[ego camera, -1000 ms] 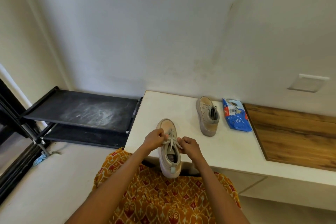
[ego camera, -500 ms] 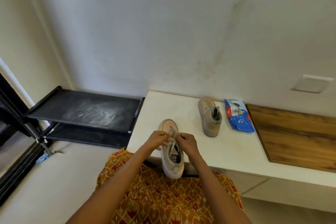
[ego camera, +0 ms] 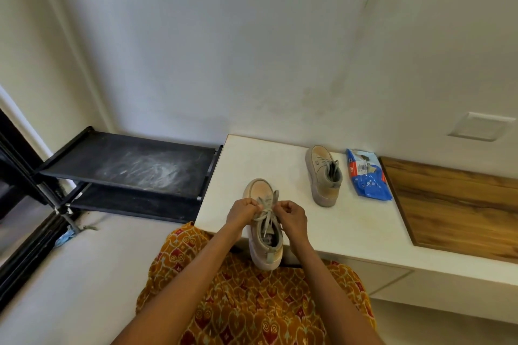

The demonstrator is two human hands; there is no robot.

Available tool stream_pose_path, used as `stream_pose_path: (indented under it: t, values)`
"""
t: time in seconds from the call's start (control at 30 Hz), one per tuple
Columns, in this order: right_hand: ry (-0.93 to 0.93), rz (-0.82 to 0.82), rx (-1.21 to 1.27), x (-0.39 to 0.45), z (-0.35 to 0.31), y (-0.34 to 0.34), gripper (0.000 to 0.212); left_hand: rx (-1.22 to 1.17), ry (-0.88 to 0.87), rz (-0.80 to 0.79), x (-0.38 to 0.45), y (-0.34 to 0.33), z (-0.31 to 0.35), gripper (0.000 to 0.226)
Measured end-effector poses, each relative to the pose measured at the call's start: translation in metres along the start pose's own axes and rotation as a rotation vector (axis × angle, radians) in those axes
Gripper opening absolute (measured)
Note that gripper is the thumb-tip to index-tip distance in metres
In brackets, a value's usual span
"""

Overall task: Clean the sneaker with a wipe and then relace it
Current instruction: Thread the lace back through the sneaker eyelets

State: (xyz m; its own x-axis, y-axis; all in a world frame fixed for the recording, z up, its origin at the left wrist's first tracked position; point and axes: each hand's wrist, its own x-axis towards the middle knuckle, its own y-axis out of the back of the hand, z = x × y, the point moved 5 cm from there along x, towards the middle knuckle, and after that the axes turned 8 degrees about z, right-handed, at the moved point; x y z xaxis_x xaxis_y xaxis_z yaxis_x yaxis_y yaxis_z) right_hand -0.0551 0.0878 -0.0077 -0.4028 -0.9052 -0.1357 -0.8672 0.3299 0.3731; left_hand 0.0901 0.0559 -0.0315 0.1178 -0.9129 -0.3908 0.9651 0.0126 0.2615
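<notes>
A beige sneaker (ego camera: pixel 259 190) lies at the near edge of the white bench top (ego camera: pixel 350 230), toe pointing away, heel jutting over the edge. Its grey lace (ego camera: pixel 267 211) crosses the tongue. My left hand (ego camera: pixel 242 211) pinches the lace on the sneaker's left side. My right hand (ego camera: pixel 293 216) pinches the lace on the right side, fingers curled. Both hands sit close together above the eyelets. A blue wipe packet (ego camera: pixel 367 179) lies at the back of the bench.
A second beige sneaker (ego camera: pixel 323 176) stands further back on the bench, left of the wipe packet. A wooden panel (ego camera: pixel 454 204) covers the bench's right part. A black shoe rack (ego camera: pixel 131 168) stands to the left. My patterned orange garment fills the foreground.
Both hands have moved slightly toward the toe and closer together over the lace. A loop of lace now stands up between them.
</notes>
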Motion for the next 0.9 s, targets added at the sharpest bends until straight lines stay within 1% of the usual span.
stream_pose_path:
  t: [0.07,0.13,0.2,0.27,0.33,0.43,0.53,0.6,0.63,0.7,0.73,0.8,0.83,0.9]
  values:
    - [-0.009,0.002,-0.025,-0.001,0.0,0.0,0.019,0.038,-0.051,0.017,-0.002,0.0,0.0,0.015]
    - [0.021,-0.034,-0.068,-0.001,0.0,0.001,0.027,0.081,-0.118,0.03,-0.006,0.002,0.002,0.011]
    - [0.06,-0.108,-0.109,-0.001,-0.002,0.004,0.025,0.09,-0.165,0.027,-0.007,0.006,0.001,0.007]
    - [0.097,-0.192,-0.179,0.002,-0.004,0.008,0.02,0.092,-0.168,0.012,-0.007,0.01,-0.001,0.01]
    - [0.118,-0.233,-0.25,0.006,-0.005,0.012,0.02,0.125,-0.178,0.007,-0.007,0.01,0.0,0.012]
    - [0.107,-0.207,-0.235,0.008,-0.001,0.013,0.023,0.119,-0.153,0.01,-0.007,0.009,0.003,0.015]
    - [0.043,-0.16,-0.156,0.004,0.006,0.01,0.024,0.061,-0.111,0.001,-0.012,0.009,0.006,0.015]
    - [0.007,-0.129,-0.12,0.001,0.011,0.009,0.027,0.07,-0.108,0.038,-0.016,0.011,0.006,0.014]
    - [-0.008,-0.114,-0.115,-0.001,0.014,0.009,0.031,0.132,-0.117,0.07,-0.016,0.011,0.004,0.017]
    - [-0.06,-0.086,-0.165,-0.004,0.022,0.009,0.038,0.222,-0.062,0.092,-0.018,0.01,-0.004,0.033]
    - [-0.082,-0.083,-0.213,-0.004,0.024,0.008,0.04,0.177,0.016,0.062,-0.018,0.008,-0.01,0.043]
    - [-0.124,-0.092,-0.255,-0.003,0.023,0.007,0.038,-0.051,0.185,-0.016,-0.023,0.003,-0.015,0.057]
    - [-0.156,-0.104,-0.213,-0.001,0.02,0.005,0.038,-0.127,0.212,-0.02,-0.022,0.004,-0.013,0.06]
    - [-0.254,-0.138,-0.052,0.003,0.012,-0.001,0.036,-0.209,0.208,0.02,-0.015,0.009,-0.008,0.063]
